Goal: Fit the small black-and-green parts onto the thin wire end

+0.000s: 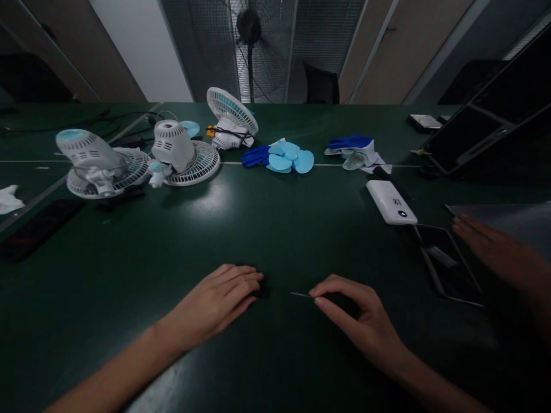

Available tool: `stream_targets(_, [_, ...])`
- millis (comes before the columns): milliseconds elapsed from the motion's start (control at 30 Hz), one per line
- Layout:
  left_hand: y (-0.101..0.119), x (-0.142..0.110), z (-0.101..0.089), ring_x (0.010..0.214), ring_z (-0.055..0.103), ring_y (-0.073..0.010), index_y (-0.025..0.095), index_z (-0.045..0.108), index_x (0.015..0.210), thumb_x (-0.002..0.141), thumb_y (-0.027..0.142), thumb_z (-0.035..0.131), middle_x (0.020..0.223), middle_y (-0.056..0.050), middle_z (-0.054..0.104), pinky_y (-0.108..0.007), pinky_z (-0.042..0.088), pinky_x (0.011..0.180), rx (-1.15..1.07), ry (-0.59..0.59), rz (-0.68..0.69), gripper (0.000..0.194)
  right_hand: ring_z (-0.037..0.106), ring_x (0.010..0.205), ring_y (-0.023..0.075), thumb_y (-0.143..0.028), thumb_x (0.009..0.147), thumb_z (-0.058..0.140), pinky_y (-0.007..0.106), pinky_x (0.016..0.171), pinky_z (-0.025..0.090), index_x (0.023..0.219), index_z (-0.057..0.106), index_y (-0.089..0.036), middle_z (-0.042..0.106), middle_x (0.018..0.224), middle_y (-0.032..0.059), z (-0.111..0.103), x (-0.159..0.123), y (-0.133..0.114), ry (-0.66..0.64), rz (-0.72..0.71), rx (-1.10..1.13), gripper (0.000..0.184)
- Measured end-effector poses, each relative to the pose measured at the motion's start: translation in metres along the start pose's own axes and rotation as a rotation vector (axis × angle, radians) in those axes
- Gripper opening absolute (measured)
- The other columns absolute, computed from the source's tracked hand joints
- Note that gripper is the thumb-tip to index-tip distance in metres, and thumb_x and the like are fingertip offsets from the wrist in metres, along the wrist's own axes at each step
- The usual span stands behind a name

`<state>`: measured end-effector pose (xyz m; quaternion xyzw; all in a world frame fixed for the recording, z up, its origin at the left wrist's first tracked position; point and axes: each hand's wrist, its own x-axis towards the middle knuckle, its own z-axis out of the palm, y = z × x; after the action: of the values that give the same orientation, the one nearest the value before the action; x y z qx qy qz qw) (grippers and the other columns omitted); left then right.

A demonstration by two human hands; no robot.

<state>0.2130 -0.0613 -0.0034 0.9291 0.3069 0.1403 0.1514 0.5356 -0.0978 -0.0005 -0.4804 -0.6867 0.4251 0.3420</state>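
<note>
My left hand rests low over the dark green table, its fingers closed around a small black object that is mostly hidden under them. To the right, my right hand pinches a thin metal pin between thumb and forefinger. The pin points left toward the black object, and a gap separates the two. What kind of thing the black object is, I cannot make out.
Small white fans and blue fan blades lie at the back left. Gloves, a white power bank and a phone-like black tablet are on the right. Another person's hand is beside the tablet.
</note>
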Motion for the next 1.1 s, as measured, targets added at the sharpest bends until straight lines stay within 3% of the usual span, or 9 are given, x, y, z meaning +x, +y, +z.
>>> stream_targets(100, [-0.050, -0.028, -0.019, 0.127, 0.065, -0.0220, 0.025, 0.061, 0.137, 0.105, 0.034, 0.051, 0.137, -0.006, 0.069, -0.041, 0.052, 0.108, 0.118, 0.092, -0.199, 0.035, 0.075, 0.093, 0.0194, -0.024, 0.100, 0.068, 0.030, 0.080, 0.056, 0.106, 0.077, -0.029, 0.079, 0.100, 0.0007, 0.000, 0.000, 0.000, -0.015, 0.009, 0.017, 0.012])
stream_targets(200, [-0.097, -0.061, -0.046, 0.124, 0.065, -0.0293, 0.024, 0.062, 0.138, 0.103, 0.052, 0.048, 0.139, -0.009, 0.068, -0.047, 0.053, 0.105, 0.202, 0.181, -0.556, 0.047, 0.074, 0.093, 0.0196, -0.025, 0.100, 0.068, 0.030, 0.080, 0.056, 0.107, 0.077, -0.029, 0.079, 0.100, 0.0009, 0.000, 0.000, 0.000, -0.024, 0.011, 0.016, 0.012])
stream_targets(333, [-0.130, -0.094, -0.076, 0.123, 0.064, -0.0330, 0.022, 0.062, 0.140, 0.101, 0.054, 0.047, 0.140, -0.009, 0.066, -0.050, 0.052, 0.103, 0.288, 0.172, -0.868, 0.052, 0.075, 0.093, 0.0213, -0.027, 0.100, 0.068, 0.032, 0.080, 0.057, 0.106, 0.077, -0.028, 0.079, 0.100, 0.0024, 0.000, 0.000, 0.001, -0.023, 0.007, 0.001, 0.011])
stream_targets(467, [-0.136, -0.106, -0.084, 0.121, 0.065, -0.0299, 0.025, 0.061, 0.141, 0.099, 0.051, 0.050, 0.140, -0.007, 0.066, -0.046, 0.051, 0.104, 0.313, 0.191, -0.886, 0.050, 0.075, 0.092, 0.0220, -0.027, 0.100, 0.068, 0.033, 0.080, 0.057, 0.106, 0.078, -0.027, 0.079, 0.099, 0.0029, -0.001, -0.001, 0.002, -0.029, -0.007, -0.012, 0.011])
stream_targets(667, [-0.144, -0.112, -0.084, 0.099, 0.069, -0.0254, 0.024, 0.056, 0.148, 0.098, 0.045, 0.050, 0.135, -0.008, 0.068, -0.036, 0.055, 0.087, 0.316, 0.209, -0.950, 0.055, 0.075, 0.094, 0.0204, -0.027, 0.101, 0.068, 0.032, 0.082, 0.057, 0.108, 0.077, -0.029, 0.079, 0.101, 0.0011, -0.001, -0.001, 0.004, -0.041, 0.001, -0.010, 0.012])
stream_targets(900, [-0.151, -0.118, -0.086, 0.108, 0.068, -0.0276, 0.017, 0.073, 0.118, 0.096, 0.048, 0.052, 0.128, -0.007, 0.068, -0.037, 0.051, 0.096, 0.303, 0.284, -0.954, 0.043, 0.074, 0.093, 0.0206, -0.027, 0.101, 0.068, 0.032, 0.081, 0.056, 0.106, 0.077, -0.029, 0.078, 0.100, 0.0014, -0.001, -0.001, 0.003, -0.038, 0.005, -0.010, 0.011])
stream_targets(1100, [-0.150, -0.117, -0.086, 0.090, 0.068, -0.0217, 0.021, 0.072, 0.110, 0.090, 0.048, 0.062, 0.115, -0.002, 0.072, -0.029, 0.053, 0.077, 0.273, 0.337, -1.004, 0.035, 0.074, 0.094, 0.0216, -0.027, 0.101, 0.067, 0.033, 0.080, 0.056, 0.107, 0.077, -0.028, 0.078, 0.101, 0.0023, -0.001, -0.001, 0.003, -0.047, 0.008, -0.005, 0.011])
